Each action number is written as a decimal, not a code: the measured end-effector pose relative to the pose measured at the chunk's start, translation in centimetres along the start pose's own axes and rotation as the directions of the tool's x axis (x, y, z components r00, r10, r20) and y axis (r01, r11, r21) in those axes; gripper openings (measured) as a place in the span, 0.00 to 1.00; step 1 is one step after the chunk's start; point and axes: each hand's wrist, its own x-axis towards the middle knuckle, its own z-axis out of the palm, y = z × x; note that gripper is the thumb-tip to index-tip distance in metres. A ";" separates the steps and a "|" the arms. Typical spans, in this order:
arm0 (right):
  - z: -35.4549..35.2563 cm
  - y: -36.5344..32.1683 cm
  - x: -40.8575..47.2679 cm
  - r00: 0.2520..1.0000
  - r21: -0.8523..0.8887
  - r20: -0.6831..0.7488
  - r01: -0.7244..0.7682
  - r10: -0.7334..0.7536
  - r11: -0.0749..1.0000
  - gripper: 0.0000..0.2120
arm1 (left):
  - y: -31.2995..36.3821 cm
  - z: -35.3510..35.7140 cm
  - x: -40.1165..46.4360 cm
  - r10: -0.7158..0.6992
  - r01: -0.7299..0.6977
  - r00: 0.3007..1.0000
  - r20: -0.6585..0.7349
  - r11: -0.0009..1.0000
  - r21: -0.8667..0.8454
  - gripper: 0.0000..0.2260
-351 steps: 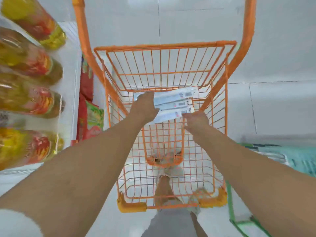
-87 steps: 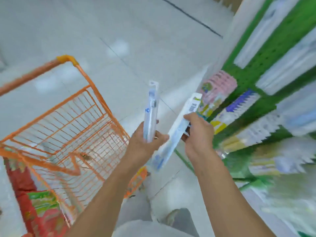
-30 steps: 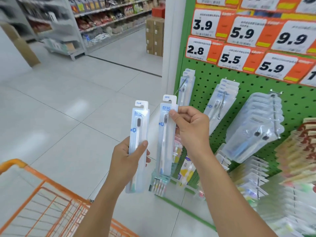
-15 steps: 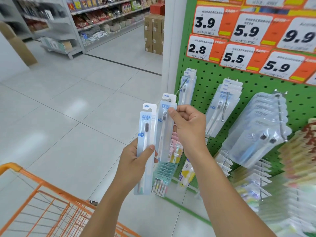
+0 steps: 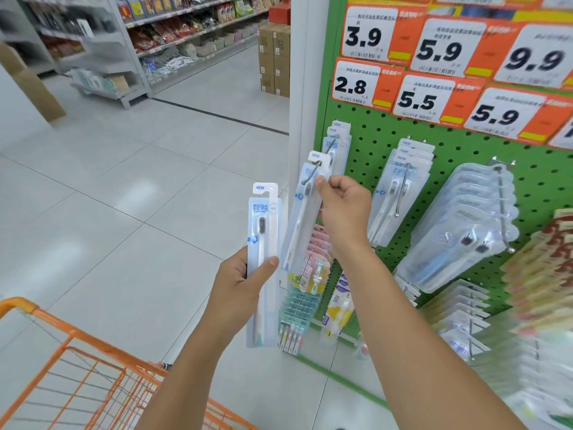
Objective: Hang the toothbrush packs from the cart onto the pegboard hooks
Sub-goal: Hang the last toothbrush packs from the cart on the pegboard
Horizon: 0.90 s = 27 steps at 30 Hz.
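- While the right hand (image 5: 342,209) pinches one toothbrush pack (image 5: 305,212) near its top, the hang-hole sits at the tip of the leftmost hook (image 5: 313,173) on the pegboard (image 5: 459,141); threading looks begun, not finished.
- Left hand (image 5: 240,285): fingers wrapped round a second pack (image 5: 263,262), held upright, well clear of the board; still to hang.
- Cart (image 5: 80,377): orange, lower left; no packs visible in the part shown.
- Like packs (image 5: 338,141) already hang on that hook.
- Remaining, by estimate: seat this pack, then hang the other.
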 end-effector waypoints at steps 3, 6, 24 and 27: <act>0.6 -0.1 2.3 0.997 -0.006 -0.066 -0.034 0.033 0.999 0.19 | 0.1 0.1 0.3 0.005 -0.003 1.000 0.029 0.999 -0.054 0.05; 1.1 -0.1 3.6 0.988 0.015 -0.136 -0.078 0.079 0.997 0.24 | 0.4 0.2 0.7 0.022 -0.020 1.000 0.016 0.996 -0.091 0.06; -2.7 -1.3 -4.6 0.974 0.172 0.073 -0.222 0.213 0.960 0.15 | 0.1 2.5 0.8 0.111 -0.106 0.993 0.036 0.988 -0.116 0.03; -3.6 -2.3 -7.1 0.962 0.169 0.265 -0.119 0.071 0.978 0.08 | -0.1 2.4 1.0 0.121 -0.117 0.991 0.053 0.991 -0.072 0.03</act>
